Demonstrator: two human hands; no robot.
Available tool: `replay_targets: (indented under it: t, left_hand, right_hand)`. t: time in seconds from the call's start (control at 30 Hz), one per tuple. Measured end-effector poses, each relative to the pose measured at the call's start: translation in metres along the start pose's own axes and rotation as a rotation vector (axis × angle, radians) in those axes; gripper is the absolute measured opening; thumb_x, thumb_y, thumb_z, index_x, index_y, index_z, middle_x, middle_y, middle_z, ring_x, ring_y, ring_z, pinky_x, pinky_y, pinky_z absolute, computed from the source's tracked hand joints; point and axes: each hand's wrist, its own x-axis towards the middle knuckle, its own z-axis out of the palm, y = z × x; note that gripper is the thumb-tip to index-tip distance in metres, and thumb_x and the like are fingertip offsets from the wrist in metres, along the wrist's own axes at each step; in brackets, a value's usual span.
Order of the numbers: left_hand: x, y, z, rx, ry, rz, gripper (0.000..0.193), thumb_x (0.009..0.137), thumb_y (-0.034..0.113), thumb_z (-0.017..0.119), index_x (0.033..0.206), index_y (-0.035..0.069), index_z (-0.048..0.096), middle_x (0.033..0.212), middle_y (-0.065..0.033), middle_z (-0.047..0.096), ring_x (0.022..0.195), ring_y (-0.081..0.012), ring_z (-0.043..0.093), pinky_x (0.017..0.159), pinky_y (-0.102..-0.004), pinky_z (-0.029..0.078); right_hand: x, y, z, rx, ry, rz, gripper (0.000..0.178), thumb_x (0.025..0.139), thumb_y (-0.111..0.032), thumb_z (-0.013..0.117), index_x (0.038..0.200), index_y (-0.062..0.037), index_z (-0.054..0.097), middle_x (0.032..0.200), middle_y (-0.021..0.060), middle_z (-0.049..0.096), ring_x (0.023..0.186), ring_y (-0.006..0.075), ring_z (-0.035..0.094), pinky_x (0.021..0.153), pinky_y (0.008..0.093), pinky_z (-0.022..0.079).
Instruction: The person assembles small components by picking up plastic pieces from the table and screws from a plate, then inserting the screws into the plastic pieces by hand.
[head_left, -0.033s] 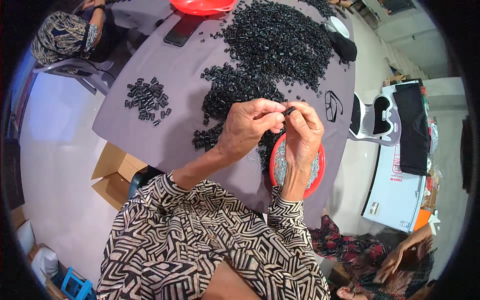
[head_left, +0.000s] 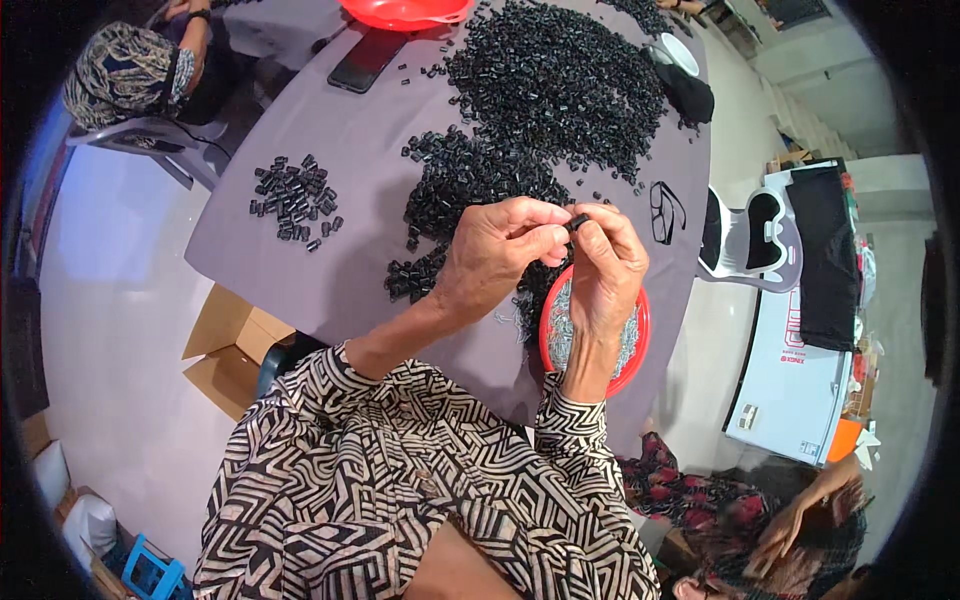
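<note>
My left hand and my right hand meet above the near edge of the grey table. Fingertips of both hands pinch one small black plastic part. Under my right wrist stands a red bowl with several small metal pieces in it. Just beyond my hands, a big heap of black plastic parts spreads across the table. A small separate group of black parts lies to the left.
Black-framed glasses lie at the right of the table, and a dark phone and a red tray at the far end. Another person sits top left. A cardboard box and white chair flank the table.
</note>
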Motion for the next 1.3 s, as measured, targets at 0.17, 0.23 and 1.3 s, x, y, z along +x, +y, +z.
replay_targets:
  t: [0.17, 0.23, 1.3]
  left_hand:
    - [0.0, 0.001, -0.002, -0.006, -0.001, -0.008, 0.014, 0.08, 0.002, 0.058, 0.093, -0.003, 0.061, 0.076, -0.0065, 0.063, 0.066, -0.0081, 0.059, 0.061, -0.0195, 0.049]
    - [0.001, 0.0, -0.003, -0.038, -0.003, 0.002, 0.014, 0.08, 0.002, 0.058, 0.093, -0.003, 0.061, 0.077, -0.0069, 0.063, 0.066, -0.0082, 0.059, 0.062, -0.0199, 0.049]
    - [-0.003, -0.003, -0.004, 0.116, -0.003, 0.059, 0.016, 0.078, 0.0, 0.059, 0.094, -0.001, 0.06, 0.081, -0.0063, 0.064, 0.073, -0.0066, 0.058, 0.064, -0.0193, 0.049]
  right_hand:
    - [-0.003, -0.001, 0.008, -0.18, 0.053, -0.096, 0.015, 0.078, 0.0, 0.059, 0.091, 0.006, 0.06, 0.087, 0.0092, 0.058, 0.078, 0.0139, 0.053, 0.071, 0.0243, 0.042]
    - [-0.003, -0.004, 0.01, -0.348, 0.046, -0.151, 0.013, 0.077, 0.001, 0.058, 0.089, 0.0053, 0.061, 0.087, 0.0083, 0.058, 0.077, 0.0128, 0.052, 0.069, 0.0228, 0.041]
    - [-0.004, -0.007, 0.009, -0.429, 0.046, -0.091, 0.008, 0.078, 0.0, 0.059, 0.084, 0.0046, 0.062, 0.079, 0.0053, 0.059, 0.072, 0.0099, 0.052, 0.065, 0.0203, 0.04]
